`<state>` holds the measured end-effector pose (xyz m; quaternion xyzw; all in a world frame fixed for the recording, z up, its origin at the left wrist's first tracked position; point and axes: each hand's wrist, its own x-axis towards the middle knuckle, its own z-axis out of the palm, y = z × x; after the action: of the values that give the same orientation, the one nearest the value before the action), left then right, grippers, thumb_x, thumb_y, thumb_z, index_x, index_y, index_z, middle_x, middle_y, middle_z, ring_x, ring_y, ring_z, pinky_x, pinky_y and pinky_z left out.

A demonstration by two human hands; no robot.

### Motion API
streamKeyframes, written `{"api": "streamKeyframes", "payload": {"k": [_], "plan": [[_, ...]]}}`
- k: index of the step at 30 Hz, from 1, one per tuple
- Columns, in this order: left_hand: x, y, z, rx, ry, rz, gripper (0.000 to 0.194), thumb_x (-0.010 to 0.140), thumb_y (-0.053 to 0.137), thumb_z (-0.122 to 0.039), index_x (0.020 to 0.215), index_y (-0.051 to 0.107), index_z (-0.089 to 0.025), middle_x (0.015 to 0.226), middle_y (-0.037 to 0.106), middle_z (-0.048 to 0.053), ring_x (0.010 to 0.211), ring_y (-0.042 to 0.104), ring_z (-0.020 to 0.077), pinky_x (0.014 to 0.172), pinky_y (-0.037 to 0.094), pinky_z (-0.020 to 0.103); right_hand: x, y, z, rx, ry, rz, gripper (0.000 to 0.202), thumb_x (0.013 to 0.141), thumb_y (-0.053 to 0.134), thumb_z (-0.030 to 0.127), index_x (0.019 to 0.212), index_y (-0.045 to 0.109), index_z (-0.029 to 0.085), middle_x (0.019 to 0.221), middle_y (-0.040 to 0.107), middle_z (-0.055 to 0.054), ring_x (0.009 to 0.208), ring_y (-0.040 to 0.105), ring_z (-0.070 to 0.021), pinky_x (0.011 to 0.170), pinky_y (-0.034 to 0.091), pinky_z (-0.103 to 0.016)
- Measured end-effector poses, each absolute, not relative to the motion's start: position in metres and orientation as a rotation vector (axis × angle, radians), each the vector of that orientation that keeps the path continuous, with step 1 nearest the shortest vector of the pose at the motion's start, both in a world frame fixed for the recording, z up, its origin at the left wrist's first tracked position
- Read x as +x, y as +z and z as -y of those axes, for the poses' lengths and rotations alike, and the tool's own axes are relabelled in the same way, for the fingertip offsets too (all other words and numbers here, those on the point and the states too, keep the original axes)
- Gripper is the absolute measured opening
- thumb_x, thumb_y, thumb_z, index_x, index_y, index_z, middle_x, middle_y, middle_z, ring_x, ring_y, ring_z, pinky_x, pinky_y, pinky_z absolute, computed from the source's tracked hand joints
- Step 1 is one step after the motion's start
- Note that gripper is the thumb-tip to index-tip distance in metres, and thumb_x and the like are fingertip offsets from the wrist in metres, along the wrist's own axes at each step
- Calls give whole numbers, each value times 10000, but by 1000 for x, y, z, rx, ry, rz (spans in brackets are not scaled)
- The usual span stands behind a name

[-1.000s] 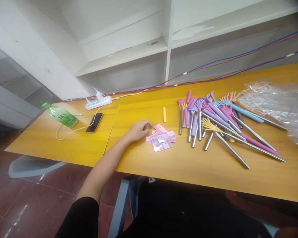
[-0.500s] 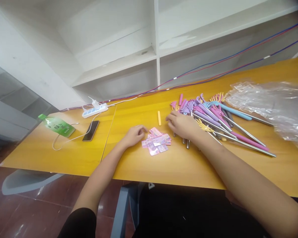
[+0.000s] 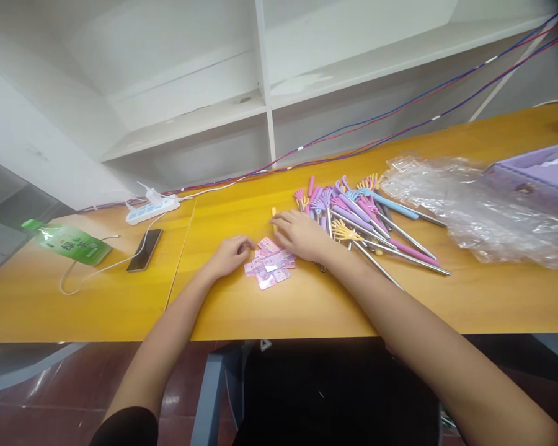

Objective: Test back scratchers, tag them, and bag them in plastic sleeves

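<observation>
My left hand (image 3: 232, 254) rests on the yellow table (image 3: 223, 310) with its fingers curled, just left of a loose pile of pink and purple cards (image 3: 268, 265). What its fingers hold, if anything, is hidden. Above and right of the cards, my right hand (image 3: 300, 234) reaches over the short yellow stick (image 3: 274, 212), its fingertips at the stick and covering part of it. Whether they grip it is unclear. Right of that hand lies a heap of hand-shaped scratchers (image 3: 353, 210) with metal rods and pink, purple, blue and yellow parts.
Clear plastic bags (image 3: 474, 198) and a purple box (image 3: 539, 170) are at the right. On the left are a green bottle (image 3: 74, 243), a phone (image 3: 144, 250) and a white power strip (image 3: 152, 209). Cables run along the back under shelves.
My right hand has moved left from the scratchers' edge to the yellow stick. My left hand stays beside the cards. The view has shifted right, bringing the purple box in.
</observation>
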<state>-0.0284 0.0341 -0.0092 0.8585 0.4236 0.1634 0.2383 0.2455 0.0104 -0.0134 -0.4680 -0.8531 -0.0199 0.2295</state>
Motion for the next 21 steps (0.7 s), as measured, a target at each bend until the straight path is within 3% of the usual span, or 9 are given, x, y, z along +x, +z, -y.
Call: {"api": "streamKeyframes", "payload": {"k": [2,5,12,21], "plan": [[-28,-9,-35,2346,440,-1160,232,925,523,-183,1041,723,-206,871,693,15,742,578,164,732,443,298,240,-18,-14,-1249,-64,2364,483,1086,482,404,1483,598,155,1509,587,-170,1348,516,-341,1123,368,-469],[-27,-8,-37,2334,429,-1169,234,936,518,-202,1053,721,-208,843,674,9,732,568,164,717,438,294,236,-24,-19,-1317,-75,2406,490,1089,481,459,1448,626,158,1510,587,-184,1354,511,-358,1139,342,-505],[-28,-5,-38,2368,375,-1185,228,946,509,-223,1059,706,-214,907,696,18,751,570,169,716,438,297,255,-16,-13,-1615,-136,2388,394,1077,530,396,1243,720,92,1289,682,-205,1234,562,-333,1123,326,-467],[-30,-5,-39,2374,361,-1186,228,952,509,-236,1075,700,-227,858,651,5,751,563,168,714,421,299,270,-7,-16,-1724,-170,2342,368,1083,474,303,1134,758,75,1214,721,-181,1209,577,-327,1080,355,-440]]}}
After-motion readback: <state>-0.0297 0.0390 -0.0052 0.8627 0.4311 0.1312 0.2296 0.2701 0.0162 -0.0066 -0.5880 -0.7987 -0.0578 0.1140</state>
